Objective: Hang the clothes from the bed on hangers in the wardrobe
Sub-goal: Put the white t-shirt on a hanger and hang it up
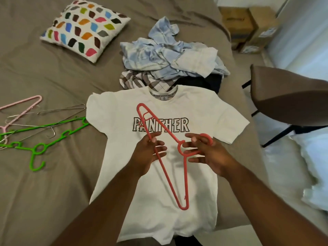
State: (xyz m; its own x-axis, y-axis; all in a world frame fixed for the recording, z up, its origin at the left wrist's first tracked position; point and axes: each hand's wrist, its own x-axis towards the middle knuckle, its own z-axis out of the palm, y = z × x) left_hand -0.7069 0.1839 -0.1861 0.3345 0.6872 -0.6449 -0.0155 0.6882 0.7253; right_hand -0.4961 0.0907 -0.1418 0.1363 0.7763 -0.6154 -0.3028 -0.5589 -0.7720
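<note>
A white T-shirt (159, 183) printed "PANTHER" lies flat, face up, on the brown bed (53, 192). Above it I hold a red plastic hanger (167, 181) with both hands. My left hand (150, 153) pinches its long bar between thumb and fingers. My right hand (207, 153) grips it by the hook and neck. Behind the T-shirt lies a heap of clothes: light blue shirts (170, 57), a brown checked shirt (142, 80) and a dark garment (209, 82). The wardrobe is out of view.
Spare hangers lie on the bed at the left: two green (37, 150), one pink (21, 105) and thin wire ones (53, 110). A colourful cushion (85, 29) sits at the back. A brown chair (287, 96) and cardboard boxes (248, 25) stand right of the bed.
</note>
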